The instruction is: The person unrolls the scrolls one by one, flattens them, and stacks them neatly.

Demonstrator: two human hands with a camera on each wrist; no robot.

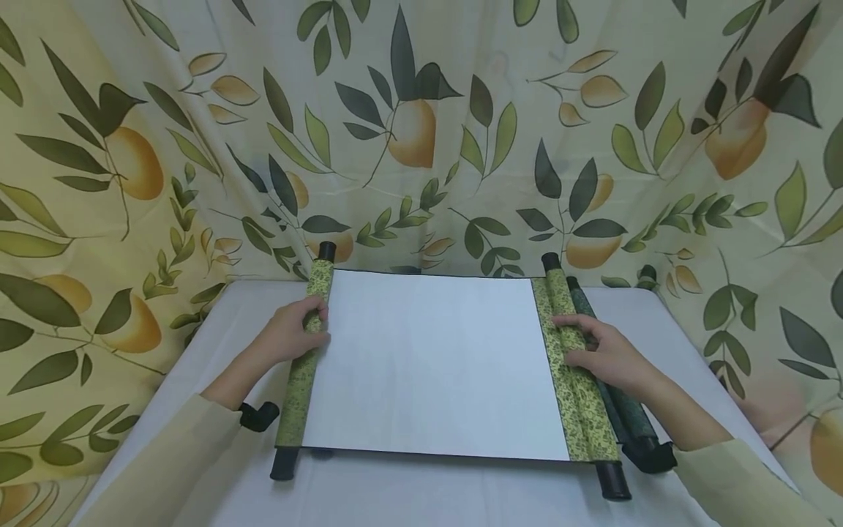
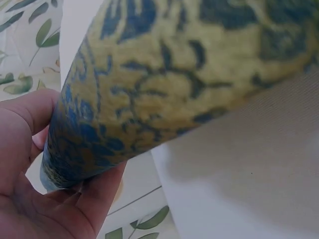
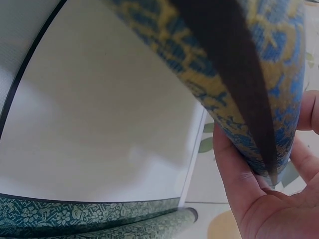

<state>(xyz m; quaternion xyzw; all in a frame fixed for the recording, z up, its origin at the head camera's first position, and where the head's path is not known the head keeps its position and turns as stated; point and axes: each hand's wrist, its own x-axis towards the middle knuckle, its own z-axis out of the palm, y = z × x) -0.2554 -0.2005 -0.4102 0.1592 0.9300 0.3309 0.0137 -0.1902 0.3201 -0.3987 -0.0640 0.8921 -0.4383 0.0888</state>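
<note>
A hanging scroll with a blank white sheet (image 1: 435, 366) is spread between two rolled ends covered in yellow-green patterned cloth with black knobs. My left hand (image 1: 293, 329) grips the left roll (image 1: 299, 395) around its upper half; in the left wrist view, thumb and fingers curl round the patterned roll (image 2: 149, 89). The right hand (image 1: 609, 351) holds the right roll (image 1: 593, 410), with the thumb and fingers around it, as the right wrist view also shows. Just beyond that roll, a dark green patterned scroll roll (image 1: 632, 413) lies partly hidden under the right hand and wrist.
Both scrolls are over a table with a white cloth (image 1: 428, 494). In the right wrist view, another white sheet (image 3: 104, 114) with a black border and a green patterned roll (image 3: 149, 229) lies below. A curtain (image 1: 461, 212) printed with leaves and fruit hangs behind and beside the table.
</note>
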